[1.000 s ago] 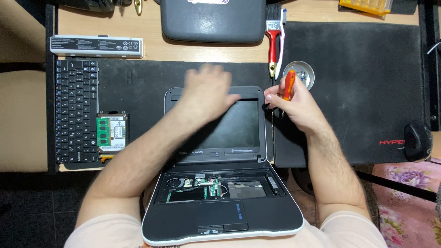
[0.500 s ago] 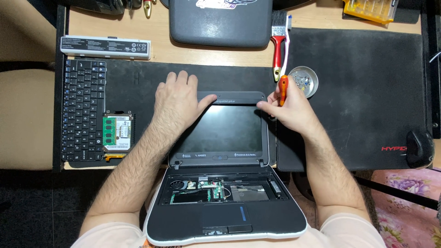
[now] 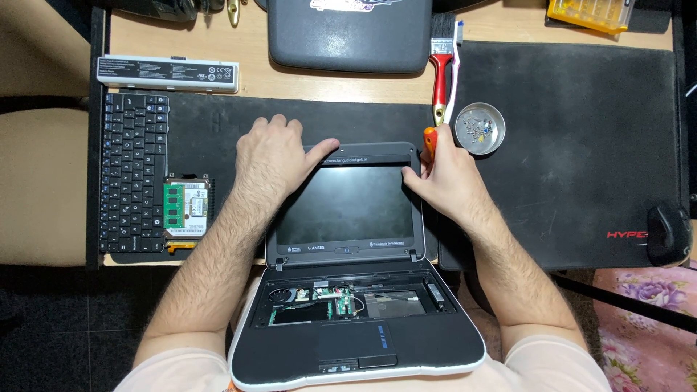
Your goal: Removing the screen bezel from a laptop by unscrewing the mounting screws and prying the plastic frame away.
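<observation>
Here we are looking down on a small laptop point(image 3: 348, 290) lying opened flat, its base resting on the person's lap with the keyboard bay uncovered and a green circuit board showing, its screen point(image 3: 345, 207) reaching onto the black mat point(image 3: 581, 145) on the surface. The left hand point(image 3: 272, 163) is spreading flat over the screen's upper left corner, thumb pressing along the top bezel and gripping nothing. The right hand point(image 3: 443, 170) is closing around an orange-handled screwdriver point(image 3: 429, 144) while its fingertips are touching the bezel's upper right corner. We are judging that prying unevenly here could crack the bezel or stress the panel, and that a slip of the right hand could drive the tool across the glass or tip the metal dish of screws point(image 3: 478, 128) sitting just beside it. Room is tightening on the left, where a detached keyboard point(image 3: 131, 174) and a drive with a memory module point(image 3: 185, 207) are lying near the forearm; to the right the mat is offering open space as far as the mouse point(image 3: 668, 232).
</observation>
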